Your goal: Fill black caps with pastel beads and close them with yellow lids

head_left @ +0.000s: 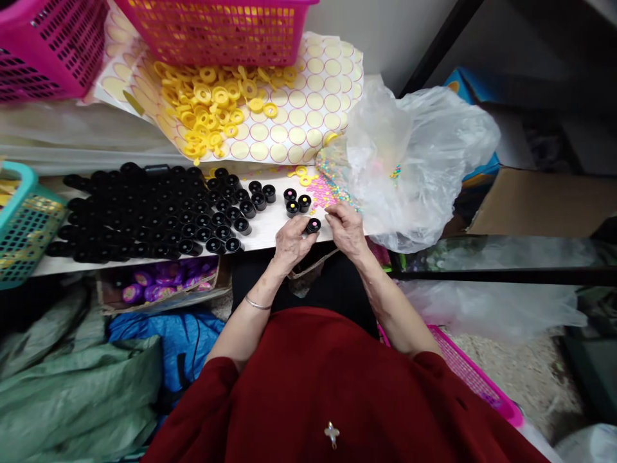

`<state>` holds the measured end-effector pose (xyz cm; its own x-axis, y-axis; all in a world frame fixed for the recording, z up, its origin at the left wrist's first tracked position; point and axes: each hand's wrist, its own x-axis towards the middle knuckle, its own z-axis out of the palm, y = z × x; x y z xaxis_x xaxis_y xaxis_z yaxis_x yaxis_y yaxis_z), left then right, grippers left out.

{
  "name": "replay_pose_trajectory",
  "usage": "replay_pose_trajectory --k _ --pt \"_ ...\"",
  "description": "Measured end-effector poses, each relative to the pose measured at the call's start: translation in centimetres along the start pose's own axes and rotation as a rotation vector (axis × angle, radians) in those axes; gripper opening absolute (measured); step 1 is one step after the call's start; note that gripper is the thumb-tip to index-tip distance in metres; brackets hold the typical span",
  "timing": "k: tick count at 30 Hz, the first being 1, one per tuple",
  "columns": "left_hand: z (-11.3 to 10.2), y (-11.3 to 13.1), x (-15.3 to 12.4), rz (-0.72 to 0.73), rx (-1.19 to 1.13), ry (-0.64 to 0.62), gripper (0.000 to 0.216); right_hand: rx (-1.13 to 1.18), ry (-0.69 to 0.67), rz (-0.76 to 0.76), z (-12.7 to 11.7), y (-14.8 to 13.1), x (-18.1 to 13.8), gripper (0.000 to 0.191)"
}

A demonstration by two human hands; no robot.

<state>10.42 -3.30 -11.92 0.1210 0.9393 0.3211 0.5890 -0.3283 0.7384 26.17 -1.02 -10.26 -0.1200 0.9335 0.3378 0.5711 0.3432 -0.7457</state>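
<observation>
My left hand (292, 244) grips a small black cylinder (313, 226) with a pink bead in its top, between thumb and fingers at the table's front edge. Just right of it, my right hand (346, 230) has its fingertips pinched together; whatever is in them is too small to make out. Beyond the hands stand three more black cylinders (292, 208) with pink or yellow beads in their tops. Loose pink beads (322, 190) lie past my right fingertips, beside a clear bag (332, 170) of multicoloured beads. Many black cylinders (159, 215) crowd the table to the left.
Yellow plastic ring pieces (216, 106) are heaped on a sticker sheet (308, 99) under a pink basket (226, 32). A crumpled plastic bag (419, 154) lies right. A teal basket (29, 225) stands left, and a box of purple items (164, 283) sits below the table edge.
</observation>
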Motion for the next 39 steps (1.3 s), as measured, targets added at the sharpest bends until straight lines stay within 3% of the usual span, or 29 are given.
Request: replay_pose_trajectory --k 3,8,11,15,21,28,39 --pt "0.1 -0.3 0.0 -0.002 -0.019 0.004 0.021 -0.077 -0.008 0.043 0.3 1.2 0.7 0.015" --pt "0.4 -1.0 -0.5 0.043 -0.053 0.079 0.04 -0.21 -0.154 -0.005 0.9 1.7 1.9 0.022" --pt "-0.5 -1.0 -2.1 0.108 0.016 0.217 0.03 -0.305 -0.262 -0.062 1.1 1.1 2.6 0.024" --pt "-3.2 -1.5 -6.0 0.173 0.217 0.424 0.012 -0.384 -0.373 -0.114 1.1 0.9 3.6 0.024" --pt "-6.8 -3.8 -9.3 -0.131 0.41 0.649 0.018 -0.411 -0.345 -0.141 1.4 1.9 3.5 0.023" --pt "-6.4 -4.4 -8.1 -0.466 0.23 0.703 0.037 -0.552 -0.336 -0.104 0.1 1.5 1.3 0.027" --pt "-6.8 -3.3 -6.9 -0.613 0.316 0.647 0.054 -0.277 -0.289 0.013 -1.2 1.8 0.6 0.022"
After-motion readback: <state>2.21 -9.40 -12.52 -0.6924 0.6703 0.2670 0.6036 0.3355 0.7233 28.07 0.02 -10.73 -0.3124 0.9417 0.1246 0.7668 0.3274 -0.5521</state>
